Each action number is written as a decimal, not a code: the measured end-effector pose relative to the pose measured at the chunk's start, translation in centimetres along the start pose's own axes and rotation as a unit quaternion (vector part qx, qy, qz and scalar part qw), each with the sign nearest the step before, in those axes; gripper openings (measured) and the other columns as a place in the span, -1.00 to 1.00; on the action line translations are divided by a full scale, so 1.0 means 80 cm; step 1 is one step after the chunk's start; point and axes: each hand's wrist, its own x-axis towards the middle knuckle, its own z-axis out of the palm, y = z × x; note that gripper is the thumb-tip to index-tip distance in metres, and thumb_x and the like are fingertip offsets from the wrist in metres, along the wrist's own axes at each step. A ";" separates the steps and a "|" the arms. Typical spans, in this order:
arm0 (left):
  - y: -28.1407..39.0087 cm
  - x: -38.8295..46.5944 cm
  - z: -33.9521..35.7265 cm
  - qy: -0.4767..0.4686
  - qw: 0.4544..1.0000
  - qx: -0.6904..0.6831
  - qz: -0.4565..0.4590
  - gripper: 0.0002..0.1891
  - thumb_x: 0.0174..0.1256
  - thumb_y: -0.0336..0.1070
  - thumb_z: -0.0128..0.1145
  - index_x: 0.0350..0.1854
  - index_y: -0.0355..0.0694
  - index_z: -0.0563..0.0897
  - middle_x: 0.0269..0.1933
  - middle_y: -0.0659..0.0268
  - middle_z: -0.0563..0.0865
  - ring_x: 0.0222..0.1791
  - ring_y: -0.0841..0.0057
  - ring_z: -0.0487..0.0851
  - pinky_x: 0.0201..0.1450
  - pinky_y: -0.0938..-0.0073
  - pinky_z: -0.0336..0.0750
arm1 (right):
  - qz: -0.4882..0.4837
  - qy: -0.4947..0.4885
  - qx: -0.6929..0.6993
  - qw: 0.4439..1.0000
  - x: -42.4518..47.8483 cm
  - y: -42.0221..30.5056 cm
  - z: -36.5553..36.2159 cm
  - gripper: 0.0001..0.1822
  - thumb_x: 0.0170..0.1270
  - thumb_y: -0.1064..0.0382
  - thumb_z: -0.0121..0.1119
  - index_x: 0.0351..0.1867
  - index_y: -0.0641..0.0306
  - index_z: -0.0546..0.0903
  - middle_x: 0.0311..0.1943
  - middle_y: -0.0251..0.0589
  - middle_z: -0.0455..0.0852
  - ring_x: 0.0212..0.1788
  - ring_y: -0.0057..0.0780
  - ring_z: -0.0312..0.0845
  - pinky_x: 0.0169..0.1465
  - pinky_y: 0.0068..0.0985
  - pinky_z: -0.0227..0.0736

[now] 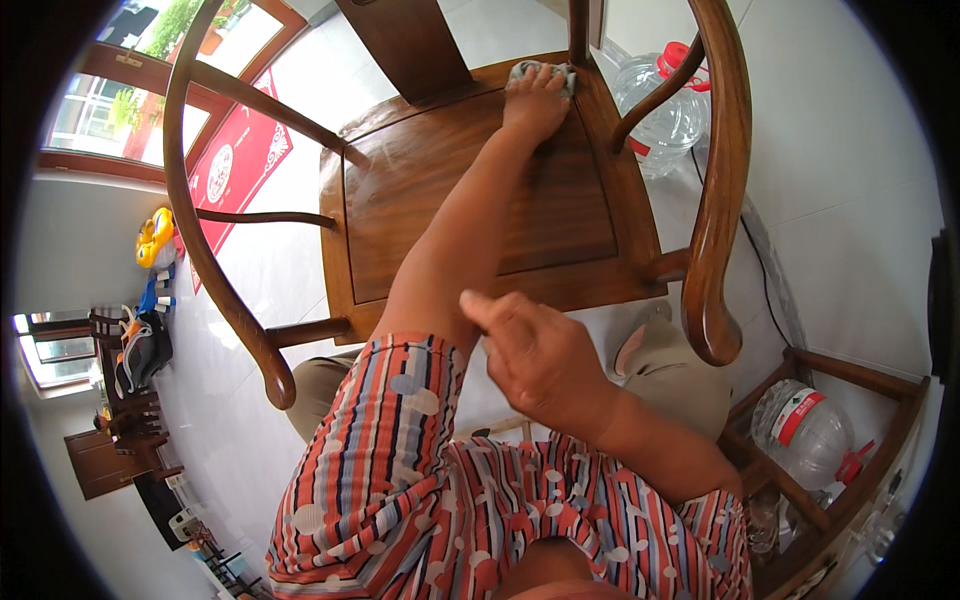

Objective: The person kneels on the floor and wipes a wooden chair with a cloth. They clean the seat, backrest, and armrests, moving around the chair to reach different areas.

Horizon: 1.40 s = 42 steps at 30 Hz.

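Observation:
My left hand (536,105) presses a crumpled grey cloth (566,77) onto the far right corner of a wooden armchair's seat (420,202). The left arm reaches diagonally across the seat panel and hides part of it. My right hand (544,356) hovers in front of the seat, close to the left forearm. Its fingers are curled and nothing shows in them, though the palm is hidden. Curved armrests rise on both sides, the left armrest (225,300) and the right armrest (724,225). Beyond the seat stands the back splat (409,45).
A large clear plastic bottle (660,112) with a red cap stands behind the right armrest, by the wall. Another bottle (802,431) lies in a wooden frame (862,375) at right. A red mat (240,172) lies by the glazed door (135,105). A black cable (757,255) runs along the wall.

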 end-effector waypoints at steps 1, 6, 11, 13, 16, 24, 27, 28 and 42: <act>0.010 0.002 0.001 -0.017 1.000 0.006 0.021 -0.45 0.49 -0.02 0.09 0.49 -0.01 0.47 0.59 0.21 0.42 0.63 0.16 0.29 0.61 -0.03 0.16 | 0.027 0.010 0.043 0.999 0.003 0.004 -0.004 -0.49 0.24 0.56 0.27 0.27 0.39 0.54 -0.19 -0.10 0.71 -0.22 -0.17 0.75 -0.15 -0.37 0.69; 0.080 -0.015 0.008 -0.027 0.996 -0.038 0.073 -0.49 0.51 -0.04 0.06 0.47 0.06 0.49 0.61 0.28 0.40 0.63 0.20 0.29 0.63 -0.03 0.15 | 0.043 0.042 0.096 0.994 0.014 0.018 0.004 -0.46 0.29 0.63 0.16 0.33 0.35 0.51 -0.08 -0.08 0.72 -0.21 -0.32 0.77 -0.17 -0.47 0.71; 0.082 -0.078 -0.008 0.001 0.992 -0.088 0.095 -0.48 0.48 -0.02 0.14 0.45 0.05 0.54 0.60 0.35 0.42 0.63 0.27 0.29 0.64 0.00 0.13 | 0.030 0.034 0.068 0.997 0.026 0.031 0.010 -0.56 0.36 0.61 0.13 0.26 0.32 0.57 -0.18 -0.14 0.71 -0.32 -0.44 0.75 -0.22 -0.50 0.68; 0.088 -0.114 -0.017 -0.032 0.994 -0.061 0.085 -0.47 0.49 -0.02 0.13 0.47 0.05 0.52 0.62 0.33 0.39 0.65 0.27 0.24 0.68 0.02 0.07 | 0.071 0.021 0.070 0.995 0.023 0.046 0.014 -0.64 0.35 0.46 0.21 0.17 0.26 0.63 -0.14 -0.03 0.73 -0.18 -0.07 0.75 -0.13 -0.25 0.67; 0.091 -0.172 -0.020 -0.045 0.991 -0.069 0.108 -0.45 0.53 0.03 0.09 0.51 0.05 0.48 0.65 0.31 0.33 0.68 0.29 0.18 0.70 0.01 0.03 | 0.023 0.018 0.000 1.000 0.029 0.074 0.015 -0.72 0.40 0.42 0.20 0.12 0.27 0.65 -0.08 0.00 0.75 -0.06 -0.03 0.74 0.00 -0.24 0.65; 0.066 -0.328 -0.078 -0.069 0.991 -0.110 0.000 -0.40 0.47 0.08 0.14 0.52 0.08 0.46 0.65 0.24 0.31 0.66 0.20 0.20 0.68 -0.03 -0.01 | -0.036 -0.035 -0.081 0.995 0.036 0.130 0.027 -0.81 0.42 0.39 0.18 0.02 0.26 0.65 -0.10 -0.07 0.74 -0.09 -0.03 0.72 -0.02 -0.23 0.64; 0.032 -0.361 -0.079 -0.023 0.996 -0.026 -0.079 -0.36 0.49 0.14 0.11 0.56 0.07 0.44 0.65 0.22 0.32 0.69 0.19 0.13 0.69 -0.04 -0.09 | -0.024 -0.050 -0.104 0.993 0.030 0.128 0.018 -0.83 0.40 0.38 0.20 -0.02 0.22 0.64 -0.13 -0.10 0.73 -0.14 -0.03 0.71 -0.11 -0.20 0.65; 0.012 -0.372 -0.084 -0.042 0.991 -0.005 -0.129 -0.36 0.52 0.14 0.10 0.57 0.07 0.41 0.67 0.23 0.27 0.70 0.18 0.12 0.70 -0.03 -0.09 | -0.026 -0.053 -0.107 0.993 0.029 0.128 0.019 -0.84 0.40 0.38 0.20 -0.03 0.21 0.64 -0.15 -0.12 0.72 -0.17 -0.03 0.71 -0.15 -0.20 0.64; -0.146 -0.318 -0.060 0.107 0.919 0.085 -0.370 -0.42 0.49 0.03 0.07 0.46 -0.12 0.51 0.56 0.18 0.45 0.62 0.07 0.27 0.65 -0.05 0.06 | -0.056 -0.115 -0.126 0.984 0.018 0.140 0.030 -0.82 0.37 0.32 0.27 -0.04 0.22 0.64 -0.13 -0.14 0.73 -0.24 -0.07 0.73 -0.22 -0.25 0.65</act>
